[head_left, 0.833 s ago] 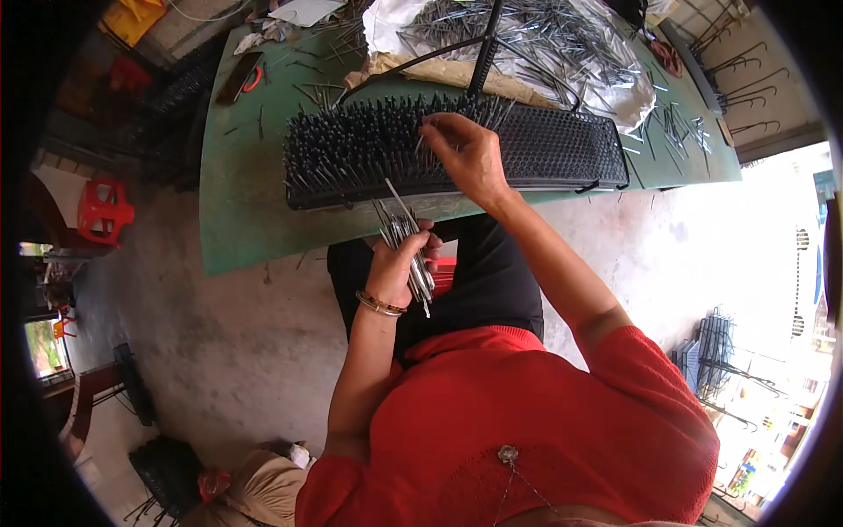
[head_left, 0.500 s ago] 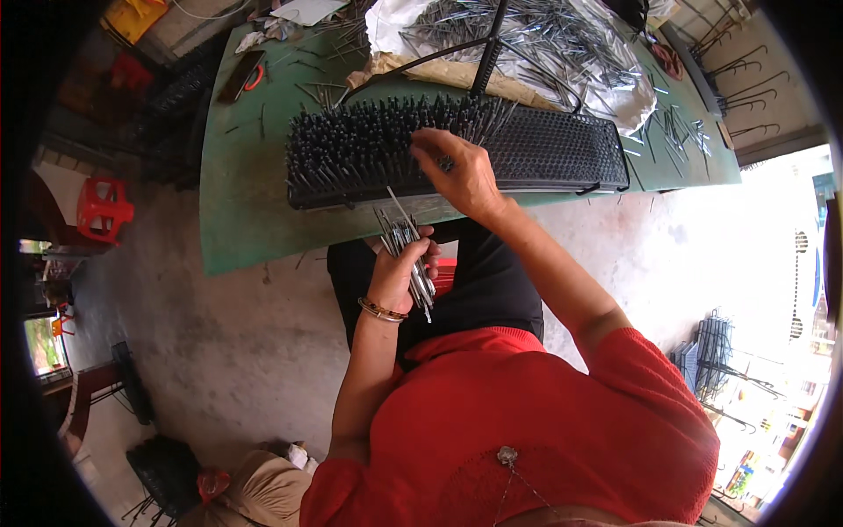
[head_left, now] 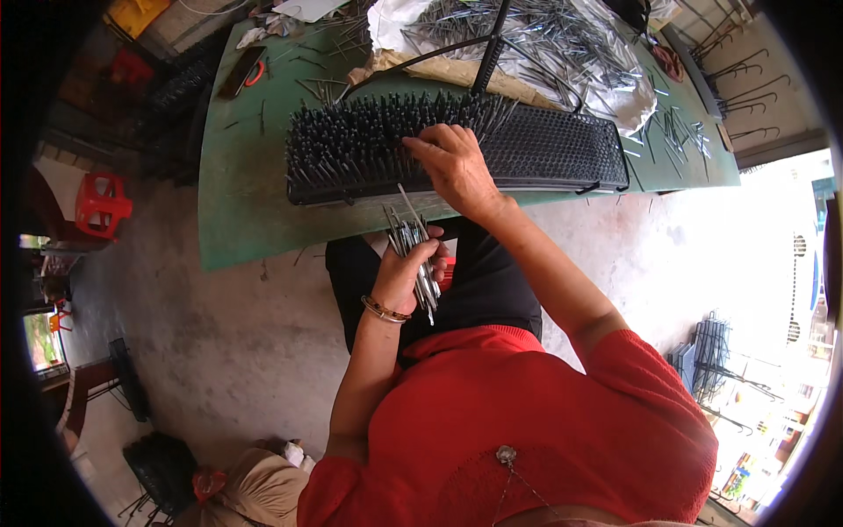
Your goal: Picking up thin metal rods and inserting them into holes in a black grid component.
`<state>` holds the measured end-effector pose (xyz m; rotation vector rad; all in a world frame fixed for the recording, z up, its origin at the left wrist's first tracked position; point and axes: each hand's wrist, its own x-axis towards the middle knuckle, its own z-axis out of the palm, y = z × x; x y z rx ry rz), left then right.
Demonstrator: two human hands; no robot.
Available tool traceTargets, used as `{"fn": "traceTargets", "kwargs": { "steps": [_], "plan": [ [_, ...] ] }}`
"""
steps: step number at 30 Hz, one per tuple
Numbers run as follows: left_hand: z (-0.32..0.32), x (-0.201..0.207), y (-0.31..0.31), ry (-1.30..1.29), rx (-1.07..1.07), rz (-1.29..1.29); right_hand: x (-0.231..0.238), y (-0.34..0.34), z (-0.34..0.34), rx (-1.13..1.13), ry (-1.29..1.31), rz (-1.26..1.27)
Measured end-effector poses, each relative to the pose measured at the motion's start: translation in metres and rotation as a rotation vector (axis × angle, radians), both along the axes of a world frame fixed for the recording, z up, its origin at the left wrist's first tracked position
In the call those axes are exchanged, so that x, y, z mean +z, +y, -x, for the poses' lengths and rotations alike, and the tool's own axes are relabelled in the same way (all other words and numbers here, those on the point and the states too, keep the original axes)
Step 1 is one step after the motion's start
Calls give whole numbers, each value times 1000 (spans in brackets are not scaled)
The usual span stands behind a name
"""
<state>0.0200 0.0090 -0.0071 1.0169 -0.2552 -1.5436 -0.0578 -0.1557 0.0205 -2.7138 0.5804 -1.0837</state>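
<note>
The black rack (head_left: 562, 149) lay across the green table (head_left: 246, 202), its left half bristling with upright pins (head_left: 351, 140). Behind it a heap of loose pins (head_left: 562, 44) blocked the way. The table's left strip lay open.

Long black plastic rack (head_left: 544, 154) lies across green table top (head_left: 246, 220). Thin metal pins (head_left: 369, 140) stand in rack's left part. Pile of loose metal pins (head_left: 562, 44) behind rack. Red plastic stool (head_left: 101, 204) on floor, left of table.
</note>
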Motion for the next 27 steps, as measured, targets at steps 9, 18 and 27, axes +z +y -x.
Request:
{"fn": "traceTargets", "kwargs": {
  "steps": [9,18,27],
  "plan": [
    [1,8,-1,-27,-35,74,21,12,12,77,-74,-381],
    [10,8,-8,6,-47,53,34,8,20,25,-303,-873],
    [-4,4,-3,145,166,37,6,-1,0,-39,-372,-299]
  ]
}}
